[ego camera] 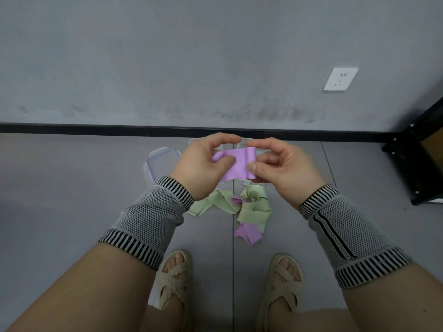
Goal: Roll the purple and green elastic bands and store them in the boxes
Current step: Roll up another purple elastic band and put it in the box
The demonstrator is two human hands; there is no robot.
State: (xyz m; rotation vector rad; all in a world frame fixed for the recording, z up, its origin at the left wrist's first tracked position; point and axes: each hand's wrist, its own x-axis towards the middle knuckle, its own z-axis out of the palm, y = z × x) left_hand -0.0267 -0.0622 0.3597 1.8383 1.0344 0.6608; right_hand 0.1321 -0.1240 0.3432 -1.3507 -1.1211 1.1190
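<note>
Purple band (236, 165): pinched in my left hand (203, 167) and right hand (285, 171), rolling just begun. Green band (249, 207): loose on the floor. Boxes (163, 164): probably open, beyond, mostly hidden. Next: tight, even turns.

Grey floor (72, 212) carries green band (254, 212), clear lid (163, 164), perhaps 2 boxes (242, 143).

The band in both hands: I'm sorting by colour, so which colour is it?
Purple band, pinched between left hand and right hand; head view.
</note>
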